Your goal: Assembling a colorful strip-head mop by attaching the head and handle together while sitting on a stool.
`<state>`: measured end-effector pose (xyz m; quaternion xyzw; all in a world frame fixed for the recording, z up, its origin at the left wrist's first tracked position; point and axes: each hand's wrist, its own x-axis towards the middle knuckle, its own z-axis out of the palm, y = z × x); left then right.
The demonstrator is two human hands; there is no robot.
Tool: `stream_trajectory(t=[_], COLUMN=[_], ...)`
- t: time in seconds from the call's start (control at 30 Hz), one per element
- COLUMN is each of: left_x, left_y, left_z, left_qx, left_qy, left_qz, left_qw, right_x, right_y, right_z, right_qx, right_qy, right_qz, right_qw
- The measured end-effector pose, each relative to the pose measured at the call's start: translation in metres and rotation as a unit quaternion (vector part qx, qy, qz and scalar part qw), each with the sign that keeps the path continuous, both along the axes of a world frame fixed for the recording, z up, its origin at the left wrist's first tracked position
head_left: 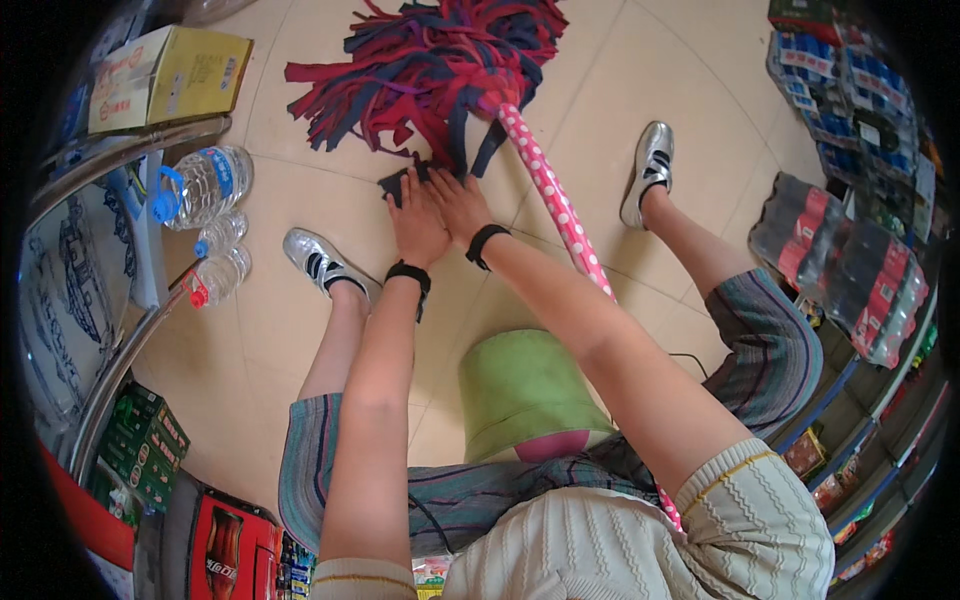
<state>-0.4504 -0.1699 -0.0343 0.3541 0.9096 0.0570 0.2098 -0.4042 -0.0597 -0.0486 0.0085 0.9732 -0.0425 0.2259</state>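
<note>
A mop head of red, navy and purple cloth strips point(430, 75) is spread on the tiled floor ahead of me. Its pink handle with white dots point(550, 190) runs back past my right arm to beneath me. My left hand point(418, 222) and my right hand point(462, 207) are side by side at the near edge of the mop head, backs up, inner edges touching. Their fingers are stretched out and slightly apart, with the tips on a dark cloth strip point(398, 183). Both thumbs are hidden, so a pinch from below does not show. Each wrist wears a black band.
A green tub-shaped seat point(525, 385) stands between my legs. Water bottles point(208, 185) line the left side, near a yellow carton point(170, 80) and a metal rail point(110, 375). Wrapped packs of bottles point(840, 260) and stocked shelves point(850, 450) flank the right.
</note>
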Motion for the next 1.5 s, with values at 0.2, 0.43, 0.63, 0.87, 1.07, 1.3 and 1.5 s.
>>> stream_trajectory(t=[0.2,0.43,0.63,0.87,1.07,1.3,1.5], left_x=[-0.076,-0.08,-0.043,-0.099,-0.042,-0.052,-0.065], left_y=[-0.006,-0.033,-0.033,-0.027,-0.04,-0.032,-0.02], left_z=[-0.014,0.002,0.029,0.012,0.003,0.009,0.009], left_qx=[-0.022,-0.092,-0.093,-0.092,-0.061,-0.015,-0.036], left_qy=[0.03,0.004,-0.051,0.065,0.022,0.007,0.015], left_qz=[0.03,0.018,-0.023,-0.05,0.003,0.018,-0.006], left_qw=[0.999,0.996,0.994,0.992,0.998,1.0,0.999], right_x=[-0.09,-0.084,-0.034,-0.099,-0.047,-0.065,-0.074], right_y=[0.0,-0.025,-0.036,-0.028,-0.034,-0.023,-0.017], right_z=[0.004,0.022,0.018,0.015,0.01,0.019,0.016], right_qx=[-0.003,0.002,-0.027,-0.025,-0.058,-0.005,-0.03], right_qy=[0.03,-0.018,-0.014,0.018,0.02,0.002,-0.026], right_qz=[0.037,0.044,0.011,0.025,0.01,0.073,0.018], right_qw=[0.999,0.999,0.999,0.999,0.998,0.997,0.999])
